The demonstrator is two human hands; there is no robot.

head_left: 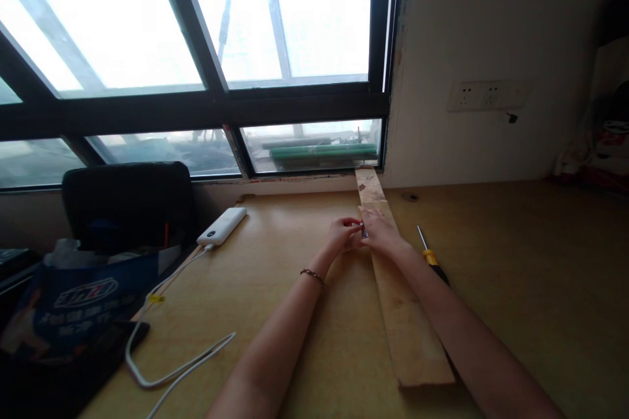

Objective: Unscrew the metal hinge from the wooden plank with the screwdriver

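Small dark metal part [363,230] sits between the two hands, over the left edge of the wooden plank [393,288], roughly a third of the way down from its far end. Too small to say what it is (a clip or fitting, I guess).

Left hand [344,236]: fingers curled in, pinching at the part from the left. Right hand [379,230]: laid over the plank, fingertips meeting the part from the right. Whether either grip is fully clenched on it, I cannot tell; the fingers hide it.

My judgement for doing this well: keep the right palm pressing the plank flat to the tabletop [275,275] so it does not skid, and let only the fingertips work the part.

Yellow-handled screwdriver [431,255] lies just right of the plank, within reach. Power bank [222,226] and its white cable [171,366] sit well to the left.
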